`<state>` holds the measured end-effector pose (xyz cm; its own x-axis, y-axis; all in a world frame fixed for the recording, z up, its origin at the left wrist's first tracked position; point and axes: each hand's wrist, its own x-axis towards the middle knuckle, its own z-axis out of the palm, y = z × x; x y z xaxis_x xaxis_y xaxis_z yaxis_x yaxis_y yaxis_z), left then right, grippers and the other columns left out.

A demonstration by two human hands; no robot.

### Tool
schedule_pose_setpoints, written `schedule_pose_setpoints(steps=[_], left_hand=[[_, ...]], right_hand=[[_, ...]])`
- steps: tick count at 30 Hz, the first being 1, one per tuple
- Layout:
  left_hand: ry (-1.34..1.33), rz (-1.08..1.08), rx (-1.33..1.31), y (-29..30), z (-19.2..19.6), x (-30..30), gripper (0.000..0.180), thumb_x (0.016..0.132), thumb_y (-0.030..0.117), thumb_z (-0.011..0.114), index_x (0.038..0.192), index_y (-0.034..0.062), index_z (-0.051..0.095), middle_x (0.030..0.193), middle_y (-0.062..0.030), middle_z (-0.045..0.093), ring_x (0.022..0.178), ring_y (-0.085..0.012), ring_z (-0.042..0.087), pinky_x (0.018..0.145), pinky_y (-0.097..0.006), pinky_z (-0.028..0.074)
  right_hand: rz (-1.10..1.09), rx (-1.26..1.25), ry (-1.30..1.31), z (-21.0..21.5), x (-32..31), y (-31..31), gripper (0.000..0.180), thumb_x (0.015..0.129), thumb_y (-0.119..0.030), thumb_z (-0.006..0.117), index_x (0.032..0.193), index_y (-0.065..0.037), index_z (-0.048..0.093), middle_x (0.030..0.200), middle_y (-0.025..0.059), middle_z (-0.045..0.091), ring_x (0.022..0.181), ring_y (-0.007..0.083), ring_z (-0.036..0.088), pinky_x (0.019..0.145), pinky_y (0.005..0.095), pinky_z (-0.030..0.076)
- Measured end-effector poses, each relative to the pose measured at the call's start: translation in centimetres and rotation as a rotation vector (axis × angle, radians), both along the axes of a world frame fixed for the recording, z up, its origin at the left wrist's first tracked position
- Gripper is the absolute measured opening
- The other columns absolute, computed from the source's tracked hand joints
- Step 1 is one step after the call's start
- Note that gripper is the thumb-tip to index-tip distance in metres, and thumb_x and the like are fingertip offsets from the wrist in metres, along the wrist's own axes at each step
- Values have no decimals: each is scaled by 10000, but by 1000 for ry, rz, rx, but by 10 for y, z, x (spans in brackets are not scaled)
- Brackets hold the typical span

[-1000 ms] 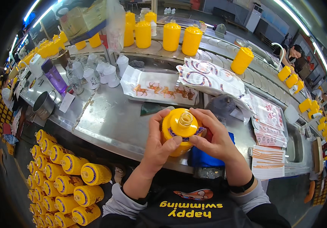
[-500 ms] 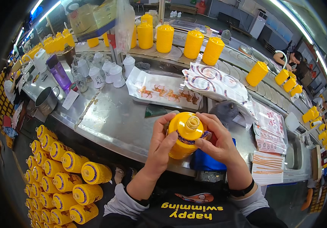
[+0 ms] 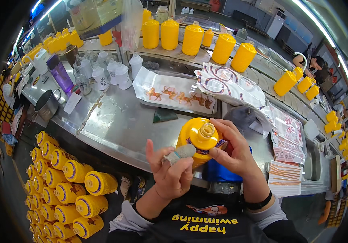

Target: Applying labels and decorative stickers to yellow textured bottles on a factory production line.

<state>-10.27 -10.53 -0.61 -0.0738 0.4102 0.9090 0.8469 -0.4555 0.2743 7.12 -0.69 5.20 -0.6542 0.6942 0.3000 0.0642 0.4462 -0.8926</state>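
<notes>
A yellow bottle (image 3: 188, 131) with a clear glass neck stands tilted in front of me, a patterned purple band (image 3: 202, 152) around its shoulder. My right hand (image 3: 238, 157) grips it from the right, the thumb at the band by a raised piece. My left hand (image 3: 172, 176) is pinched on a small grey round-ended pad (image 3: 185, 151), its index finger pointing up. That pad's end lies close to the bottle's left side; whether it touches, I cannot tell. Below the bottle, partly hidden by it, is a blue cloth (image 3: 226, 172).
On the metal bench (image 3: 121, 133) lie a tray of horse decals (image 3: 178, 99), curved band decals (image 3: 230, 87) and strip sheets (image 3: 285, 178). Yellow bottles (image 3: 170, 34) stand on the conveyor beyond. Many finished bottles (image 3: 77, 172) are stacked at lower left. A metal mug (image 3: 47, 104) stands left.
My left hand has come off the bottle and now shows a small grey pad in its fingers. The right hand keeps its grip. Bottles on the near conveyor have shifted right.
</notes>
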Motion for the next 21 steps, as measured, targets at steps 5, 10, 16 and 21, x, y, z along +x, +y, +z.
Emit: schedule_pose_setpoints(steps=[5,10,16,21], left_hand=[[-571,-198,-190,17,1,-12,225,941,52,485,1161,5,483,1156,-130,477,1132,-212,466,1066,-359,311],[-970,-617,-319,30,-1,2,328,959,125,540,1223,2,389,1184,-85,418,1102,-139,411,1010,-286,320],[-1204,-801,-346,32,-2,3,335,944,100,526,1227,5,373,1171,-91,409,1142,-146,384,1029,-298,298],[-1045,-462,-145,24,-5,10,290,915,105,560,1172,30,451,1165,-115,451,1135,-208,416,1072,-392,291]], right_hand=[[1,56,-22,-2,-1,1,611,844,-158,703,1362,51,455,1300,154,456,1185,217,506,978,303,436],[6,46,-18,0,-1,-1,614,846,-161,703,1364,51,451,1299,153,455,1193,219,503,985,302,433],[4,9,-3,-1,-2,-1,614,852,-174,702,1365,50,449,1301,152,452,1199,217,497,986,300,433],[7,56,-27,-1,-1,0,604,859,-178,696,1363,48,451,1298,151,453,1196,216,499,981,298,435]])
